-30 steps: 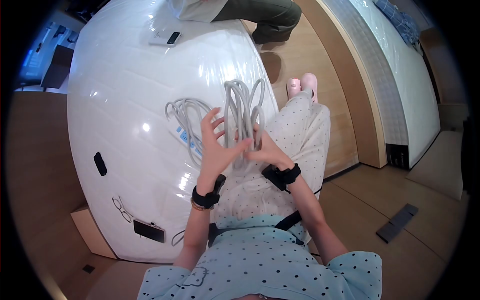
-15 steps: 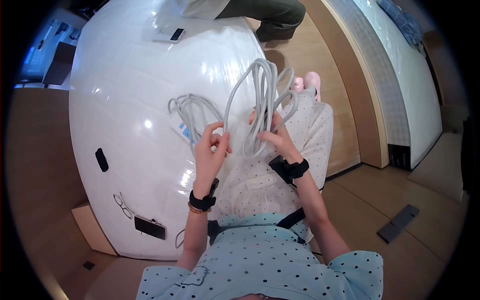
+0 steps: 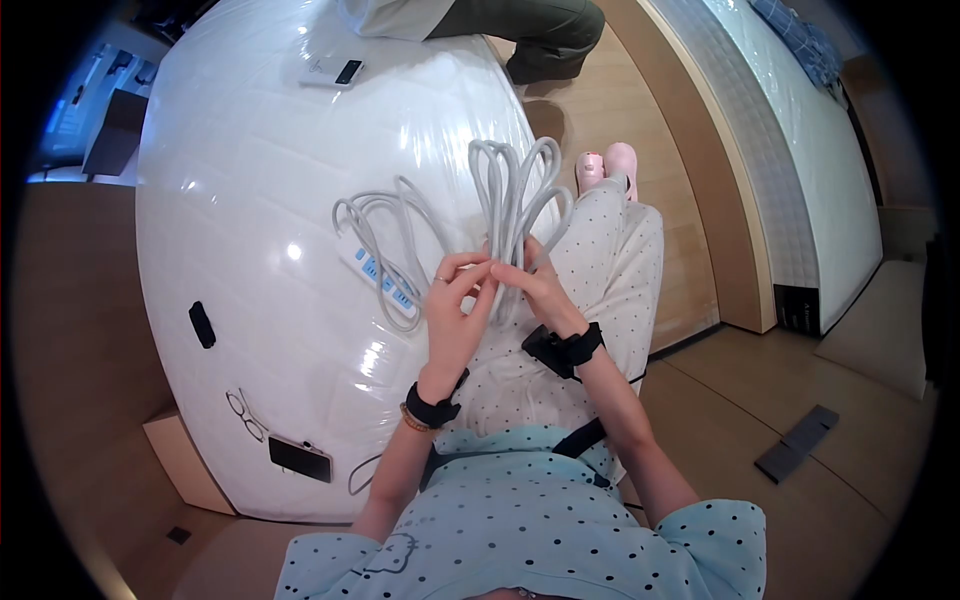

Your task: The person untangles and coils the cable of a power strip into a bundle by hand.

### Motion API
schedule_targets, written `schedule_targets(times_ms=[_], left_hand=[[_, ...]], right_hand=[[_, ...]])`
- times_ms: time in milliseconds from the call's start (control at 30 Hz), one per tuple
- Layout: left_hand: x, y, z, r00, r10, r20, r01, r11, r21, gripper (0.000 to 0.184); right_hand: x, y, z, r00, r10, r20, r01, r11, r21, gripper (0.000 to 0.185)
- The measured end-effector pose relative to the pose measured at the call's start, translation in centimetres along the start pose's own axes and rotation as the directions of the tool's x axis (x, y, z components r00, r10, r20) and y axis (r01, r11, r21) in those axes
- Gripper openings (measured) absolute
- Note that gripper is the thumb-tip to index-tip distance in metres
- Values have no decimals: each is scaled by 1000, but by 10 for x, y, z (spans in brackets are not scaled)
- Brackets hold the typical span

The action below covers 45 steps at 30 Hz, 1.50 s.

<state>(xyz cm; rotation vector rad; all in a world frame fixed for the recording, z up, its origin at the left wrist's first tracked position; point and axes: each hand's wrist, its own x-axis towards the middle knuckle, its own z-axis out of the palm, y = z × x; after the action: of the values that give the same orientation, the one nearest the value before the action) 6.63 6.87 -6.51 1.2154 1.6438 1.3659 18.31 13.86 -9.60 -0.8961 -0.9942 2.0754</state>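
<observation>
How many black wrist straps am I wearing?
2. One black strap is on the left wrist, beside a brown bracelet; the other black strap is on the right wrist.

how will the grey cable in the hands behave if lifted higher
The cable probably flexes but springs back: its loops hold rounded bends beyond the right hand. They may fan apart, since the far ends splay with no tie visible. Lifting might tug the other loops over the power strip, as a strand seems connected.
</observation>
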Motion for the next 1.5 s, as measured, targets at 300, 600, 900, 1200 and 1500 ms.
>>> schedule_targets(times_ms=[300,600,900,1200,1500], left_hand=[[-9,-8,6,987,154,-51,-152,988,41,18],[-7,-2,17,993,-81,-85,71,991,-114,19],[9,-11,-18,985,171,-36,-147,920,364,37],[22,-71,-36,967,-180,-182,243,867,434,43],[26,-60,-7,991,-128,29,101,883,459,27]], right_hand=[[7,-3,-3,996,-74,41,79,983,-164,64],[5,-8,1,999,-38,-2,38,989,-146,65],[7,-8,5,981,-63,-186,56,998,-43,29],[-1,-7,-10,998,-24,-61,25,999,26,20],[-5,-15,-19,998,-49,38,44,990,136,26]])
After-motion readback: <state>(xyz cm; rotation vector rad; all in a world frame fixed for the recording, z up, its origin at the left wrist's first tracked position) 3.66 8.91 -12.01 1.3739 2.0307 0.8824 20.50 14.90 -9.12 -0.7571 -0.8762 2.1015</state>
